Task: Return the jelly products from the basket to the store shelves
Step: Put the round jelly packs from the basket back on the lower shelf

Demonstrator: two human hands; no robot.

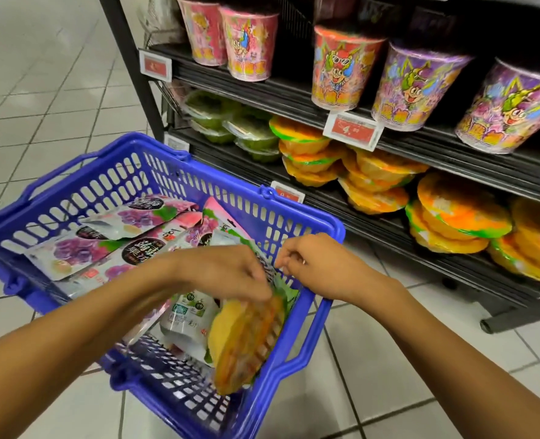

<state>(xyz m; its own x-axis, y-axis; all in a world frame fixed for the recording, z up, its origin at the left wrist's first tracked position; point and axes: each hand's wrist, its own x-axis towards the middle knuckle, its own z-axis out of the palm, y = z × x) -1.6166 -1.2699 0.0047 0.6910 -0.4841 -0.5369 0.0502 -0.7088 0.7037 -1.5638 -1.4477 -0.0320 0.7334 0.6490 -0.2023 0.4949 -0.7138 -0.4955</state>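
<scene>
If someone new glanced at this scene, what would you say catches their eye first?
The bright blue basket in the middle, where the left hand grips an orange jelly pack near purple grape pouches, the right hand curled just beside it. Next come the shelves at right: gaudy cartoon cups above, stacks of orange jelly packs below.

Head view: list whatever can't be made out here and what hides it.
All head view.
Left hand: motion blur smears its fingers over the orange jelly pack; grip unclear.
Right hand: fingers curl at the blue basket rim; whether they pinch a pouch is hidden.
Price tag: print blurred, unreadable.
Orange stacks on the lower shelf: cut off by the right edge.
Pink cups: tops cut off by the top edge.
</scene>
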